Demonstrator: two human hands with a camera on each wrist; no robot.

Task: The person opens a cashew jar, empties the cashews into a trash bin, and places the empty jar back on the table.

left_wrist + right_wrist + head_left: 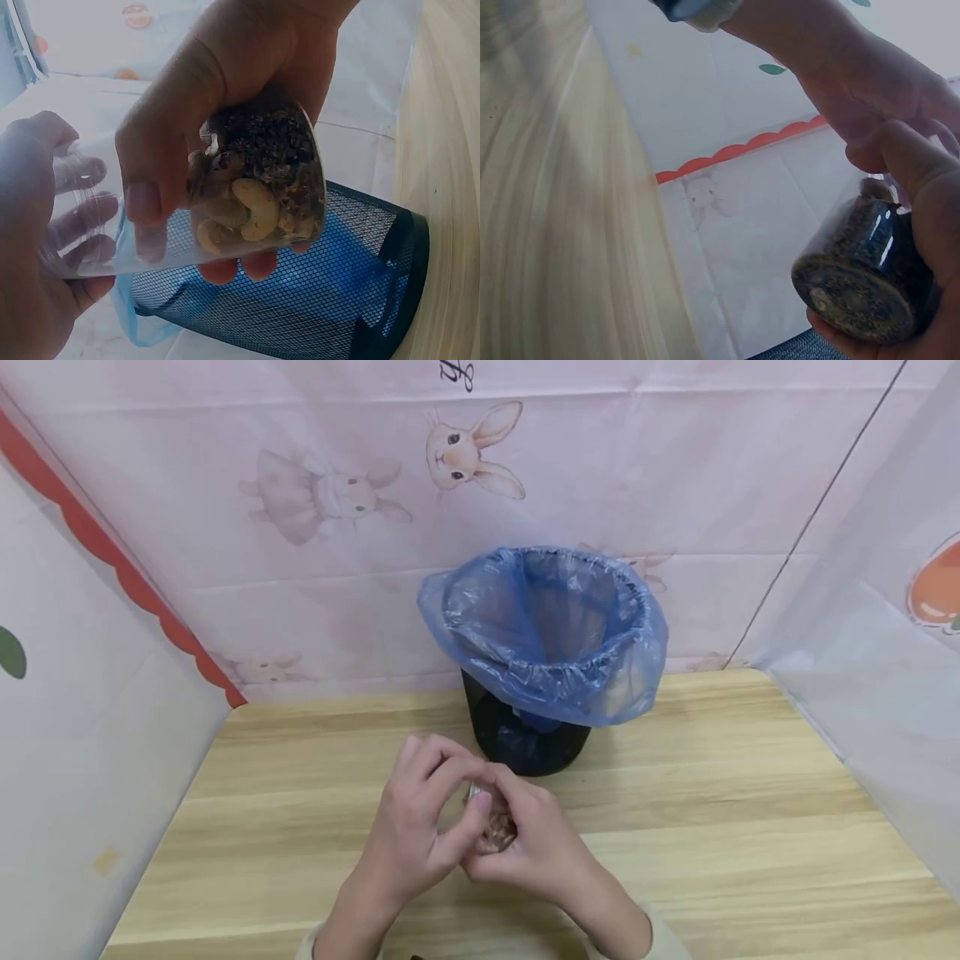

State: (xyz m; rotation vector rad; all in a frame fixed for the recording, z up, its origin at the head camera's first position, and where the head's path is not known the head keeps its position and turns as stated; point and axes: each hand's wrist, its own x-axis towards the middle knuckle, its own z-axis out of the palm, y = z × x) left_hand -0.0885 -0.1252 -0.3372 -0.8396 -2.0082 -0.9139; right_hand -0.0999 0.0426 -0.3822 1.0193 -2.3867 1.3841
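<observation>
Low in the middle of the head view, we see the right hand (536, 839) grasping a transparent jar (255, 161) around its body. The left hand (416, 818) also grasps this jar, with its fingers curled around the clear upper end; we can see these fingers through the wall. The jar is between the 2 hands, tilted and raised off the table (712, 827), because its round base shows in the right wrist view. Its wall is smooth and shiny. Inside, toward the base, we notice many dark, crumbly pieces, some brown ones, and pale curved pieces, which look like cashew nuts. The part near the left hand holds no pieces. We cannot tell if a lid is on it.

Just beyond the hands, near the back edge of the table, stands a black mesh bin (528, 747), upright. A blue bag (547, 685) lines it and hangs loosely over the rim, with its wide mouth open upward. Between the hands and the bin the gap is narrow, but wood surface spreads on both sides of them. We see 3 enclosing sides: a pink wall (337, 610) with printed rabbits at the back, and 1 pale panel on each side.
</observation>
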